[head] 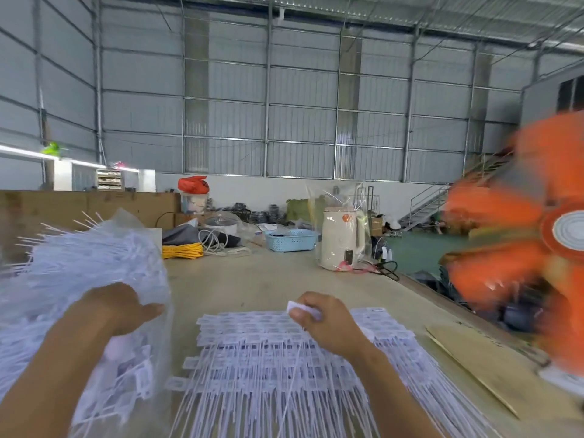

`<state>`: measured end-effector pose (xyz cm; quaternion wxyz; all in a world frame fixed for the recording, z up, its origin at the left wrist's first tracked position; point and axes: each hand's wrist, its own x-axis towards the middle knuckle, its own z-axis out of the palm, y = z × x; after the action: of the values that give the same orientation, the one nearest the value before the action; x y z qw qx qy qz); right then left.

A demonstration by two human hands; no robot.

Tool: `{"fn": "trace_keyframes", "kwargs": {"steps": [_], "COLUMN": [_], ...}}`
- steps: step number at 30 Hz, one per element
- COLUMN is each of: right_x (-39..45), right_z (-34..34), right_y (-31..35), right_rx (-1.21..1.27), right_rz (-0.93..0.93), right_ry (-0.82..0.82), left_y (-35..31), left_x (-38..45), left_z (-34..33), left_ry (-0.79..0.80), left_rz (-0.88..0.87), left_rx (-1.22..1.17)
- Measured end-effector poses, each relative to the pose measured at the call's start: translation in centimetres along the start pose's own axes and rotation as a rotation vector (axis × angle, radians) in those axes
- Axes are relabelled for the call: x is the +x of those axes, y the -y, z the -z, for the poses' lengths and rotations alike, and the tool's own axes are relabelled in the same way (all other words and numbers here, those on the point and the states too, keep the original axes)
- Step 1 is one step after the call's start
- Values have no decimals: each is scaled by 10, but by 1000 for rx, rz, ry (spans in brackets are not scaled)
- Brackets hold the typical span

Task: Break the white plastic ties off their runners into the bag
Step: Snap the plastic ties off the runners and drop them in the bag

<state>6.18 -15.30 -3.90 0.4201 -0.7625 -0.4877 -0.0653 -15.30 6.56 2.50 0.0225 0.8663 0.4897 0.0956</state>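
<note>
**Right hand pinching a white tie, left hand at the bag**

From my remote seat I see my right hand (328, 324) raised just above the flat stack of white plastic ties on their runners (284, 352), which lies on the pale tabletop (268, 279) directly in front of me. Its thumb and curled fingers pinch the flat tag end of one white plastic tie (301, 309), and the thin tail of that piece trails down over the stack.

My left hand (117, 306) is at the clear plastic bag (94, 263) on the left side of the table. The bag is stuffed with loose white ties, their thin tails bristling out at the top left. The thumb points right along the bag's bulging side and the palm lies against the film; I cannot tell whether the fingers are gripping it or only pressing, since they are hidden behind the hand.

Farther back on the table stand a cream-coloured electric kettle wrapped in clear plastic (343, 238), a light blue perforated plastic basket (290, 240) and a coil of yellow cable (182, 250). At the right edge a blurred orange fan (521, 238) fills the view, with a sheet of brown cardboard (493, 365) lying below it.
</note>
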Motion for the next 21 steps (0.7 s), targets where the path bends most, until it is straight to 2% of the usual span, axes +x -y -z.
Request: {"fn": "trace_keyframes", "kwargs": {"steps": [2,3,6,8,10,12,15,16,18,21], "right_x": [0,0,-1,-1,0,2,1,0,-1,-3], "right_z": [-5,-6,-8,-11,-14,-15,-15,-15,-17,-22], "right_y": [-6,-7,-4,2,8,13,11,8,1,-6], "right_rx": [-103,-137,-166,-143,-100,-45,80,87,20,-52], "right_rz": [-10,-13,-9,21,38,42,75,66,22,-53], "right_ry": [26,25,7,1,-15,-25,19,55,137,159], "left_y": [10,13,-1,-34,-75,-108,-131,-134,-139,-144], "left_x": [-4,-5,-15,-26,-38,-45,-48,-48,-46,-42], "left_z": [1,3,14,17,9,-12,-58,-73,-98,-115], "left_ry": [-5,-56,-359,-477,-346,-72,421,505,478,310], "left_rz": [14,19,-16,-157,-327,-433,-436,-396,-333,-334], "left_rx": [-28,-85,-268,-307,-563,-772,-1191,-1358,-1521,-1501]}}
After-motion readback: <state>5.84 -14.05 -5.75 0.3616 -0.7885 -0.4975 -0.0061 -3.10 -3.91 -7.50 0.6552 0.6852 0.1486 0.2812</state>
